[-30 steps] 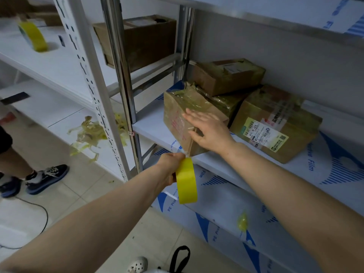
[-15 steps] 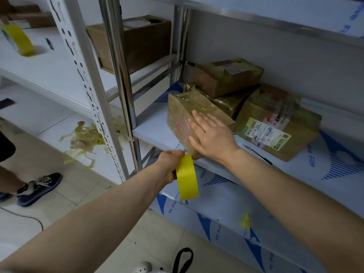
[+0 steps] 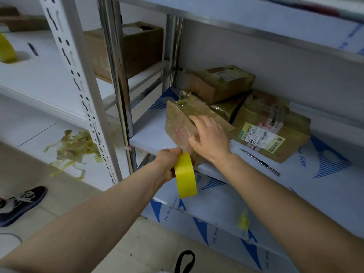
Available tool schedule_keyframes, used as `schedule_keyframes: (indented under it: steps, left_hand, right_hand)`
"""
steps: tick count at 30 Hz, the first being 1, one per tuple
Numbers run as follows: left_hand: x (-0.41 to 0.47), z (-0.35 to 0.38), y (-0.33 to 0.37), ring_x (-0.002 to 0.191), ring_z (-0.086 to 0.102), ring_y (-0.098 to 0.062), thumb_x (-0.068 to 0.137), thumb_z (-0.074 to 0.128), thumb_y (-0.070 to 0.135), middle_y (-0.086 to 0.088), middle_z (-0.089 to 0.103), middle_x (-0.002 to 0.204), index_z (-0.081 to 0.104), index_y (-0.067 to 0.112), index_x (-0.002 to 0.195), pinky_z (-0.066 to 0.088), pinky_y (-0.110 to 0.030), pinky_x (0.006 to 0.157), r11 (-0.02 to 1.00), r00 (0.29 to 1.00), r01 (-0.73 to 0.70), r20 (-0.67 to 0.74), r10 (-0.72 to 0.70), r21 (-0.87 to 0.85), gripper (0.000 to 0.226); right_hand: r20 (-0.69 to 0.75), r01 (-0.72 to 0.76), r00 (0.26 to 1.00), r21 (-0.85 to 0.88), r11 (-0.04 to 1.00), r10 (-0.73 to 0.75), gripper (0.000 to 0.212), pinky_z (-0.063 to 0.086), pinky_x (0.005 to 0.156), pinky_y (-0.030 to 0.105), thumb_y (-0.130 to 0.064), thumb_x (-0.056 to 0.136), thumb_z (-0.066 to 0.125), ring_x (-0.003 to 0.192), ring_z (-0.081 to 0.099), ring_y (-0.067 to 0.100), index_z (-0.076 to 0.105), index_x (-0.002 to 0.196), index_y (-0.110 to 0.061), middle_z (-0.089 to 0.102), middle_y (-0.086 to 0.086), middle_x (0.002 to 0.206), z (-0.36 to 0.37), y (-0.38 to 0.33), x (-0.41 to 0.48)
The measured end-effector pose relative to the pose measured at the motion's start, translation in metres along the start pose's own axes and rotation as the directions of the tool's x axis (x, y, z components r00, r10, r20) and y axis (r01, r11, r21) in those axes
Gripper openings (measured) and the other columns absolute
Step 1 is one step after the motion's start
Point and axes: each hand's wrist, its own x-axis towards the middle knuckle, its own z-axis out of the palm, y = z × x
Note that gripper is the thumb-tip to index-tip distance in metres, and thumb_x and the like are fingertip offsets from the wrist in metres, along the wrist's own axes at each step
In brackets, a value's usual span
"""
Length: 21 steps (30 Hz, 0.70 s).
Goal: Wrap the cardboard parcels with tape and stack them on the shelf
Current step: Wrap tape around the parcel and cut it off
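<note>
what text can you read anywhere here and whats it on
"PE Prot", cut off: on the blue-and-white protective film at the lower shelf's edge, repeated further right.
"Film": on the same film covering the parcels' shelf.
Shipping label on the right parcel: barcodes and print, too small to read.
Red print on the front parcel: blurred.
Small tag on the shelf post: too small to tell.

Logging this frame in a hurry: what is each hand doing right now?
Left hand: closed, holding the yellow tape roll.
Right hand: open, fingers resting on the front parcel.
</note>
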Motion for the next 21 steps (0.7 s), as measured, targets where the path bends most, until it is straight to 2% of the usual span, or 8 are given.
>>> schedule_keyframes:
  steps: [2, 4, 8, 12, 14, 16, 18, 21]
  left_hand:
    - [0.001, -0.002, 0.003, 0.046, 0.06, -0.02, 0.098, 0.051, 0.012, -0.013, 0.059, 0.072, 0.052, 0.007, 0.081, 0.05, -0.028, 0.037, 1.0, 1.0, -0.001, 0.01, 0.001, 0.01, 0.018]
    - [0.003, -0.005, 0.005, 0.055, 0.059, -0.021, 0.098, 0.052, 0.013, -0.013, 0.058, 0.074, 0.051, 0.008, 0.084, 0.051, -0.033, 0.043, 0.999, 1.0, 0.005, 0.007, -0.005, 0.035, 0.015]
    - [0.006, -0.01, 0.01, 0.051, 0.057, -0.02, 0.097, 0.052, 0.015, -0.012, 0.057, 0.072, 0.049, 0.01, 0.081, 0.049, -0.029, 0.037, 0.998, 1.0, 0.011, -0.002, -0.011, 0.063, 0.017]
    - [0.009, -0.013, 0.013, 0.047, 0.057, -0.018, 0.096, 0.054, 0.015, -0.011, 0.057, 0.07, 0.049, 0.011, 0.079, 0.047, -0.028, 0.034, 0.998, 1.0, 0.013, 0.007, -0.014, 0.064, 0.018]
    - [0.012, -0.013, 0.015, 0.045, 0.058, -0.018, 0.096, 0.054, 0.015, -0.012, 0.057, 0.07, 0.05, 0.011, 0.079, 0.047, -0.027, 0.033, 0.998, 1.0, 0.012, 0.015, -0.013, 0.067, 0.018]
    - [0.014, -0.013, 0.016, 0.04, 0.059, -0.017, 0.096, 0.055, 0.015, -0.012, 0.057, 0.071, 0.05, 0.011, 0.079, 0.047, -0.026, 0.032, 0.998, 1.0, 0.007, 0.021, -0.008, 0.064, 0.018]
    - [0.015, -0.014, 0.017, 0.045, 0.059, -0.019, 0.096, 0.055, 0.015, -0.012, 0.057, 0.071, 0.05, 0.011, 0.079, 0.047, -0.025, 0.033, 0.997, 1.0, 0.002, 0.027, -0.004, 0.081, 0.018]
    - [0.017, -0.017, 0.018, 0.057, 0.058, -0.021, 0.095, 0.056, 0.017, -0.011, 0.058, 0.074, 0.051, 0.012, 0.082, 0.049, -0.024, 0.038, 0.993, 0.998, -0.001, 0.056, -0.006, 0.12, 0.015]
  right_hand:
    - [-0.032, -0.069, 0.997, -0.093, 0.993, 0.066, 0.049, 0.034, 0.096, 0.039, -0.04, 0.098, 0.038, 0.124, 0.041, 0.028, 0.041, 0.142, -0.018, 0.045, 0.011, 0.139, 0.004, -0.007, 0.008]
    - [-0.02, -0.125, 0.992, -0.179, 0.976, 0.123, 0.049, 0.031, 0.098, 0.04, -0.041, 0.102, 0.028, 0.133, 0.035, 0.027, 0.032, 0.147, -0.02, 0.038, 0.007, 0.149, 0.012, -0.01, 0.012]
    - [0.054, -0.082, 0.994, -0.254, 0.964, 0.098, 0.049, 0.025, 0.107, 0.034, -0.022, 0.102, 0.033, 0.141, 0.031, 0.018, 0.025, 0.149, -0.013, 0.033, 0.005, 0.154, 0.018, -0.007, 0.018]
    - [0.083, -0.042, 0.994, -0.309, 0.95, 0.071, 0.052, 0.018, 0.113, 0.038, -0.03, 0.1, 0.035, 0.14, 0.032, 0.022, 0.027, 0.149, -0.013, 0.038, 0.008, 0.151, 0.009, -0.006, 0.026]
    - [0.088, -0.043, 0.994, -0.286, 0.957, 0.071, 0.055, 0.011, 0.117, 0.04, -0.03, 0.101, 0.031, 0.144, 0.023, 0.024, 0.016, 0.152, -0.018, 0.027, 0.01, 0.156, 0.014, -0.004, 0.016]
    - [0.128, -0.023, 0.99, -0.265, 0.964, 0.059, 0.061, 0.016, 0.116, 0.036, -0.02, 0.098, 0.035, 0.144, 0.023, 0.026, 0.009, 0.153, -0.017, 0.021, 0.013, 0.158, 0.017, 0.0, 0.012]
    - [0.144, -0.011, 0.988, -0.269, 0.963, 0.052, 0.062, 0.02, 0.115, 0.036, -0.017, 0.097, 0.037, 0.142, 0.027, 0.029, 0.009, 0.153, -0.012, 0.023, 0.017, 0.156, 0.015, 0.001, 0.013]
    - [0.127, -0.022, 0.99, -0.278, 0.96, 0.06, 0.054, 0.022, 0.113, 0.039, -0.028, 0.103, 0.03, 0.141, 0.029, 0.03, 0.013, 0.152, -0.015, 0.028, 0.016, 0.154, 0.014, -0.004, 0.014]
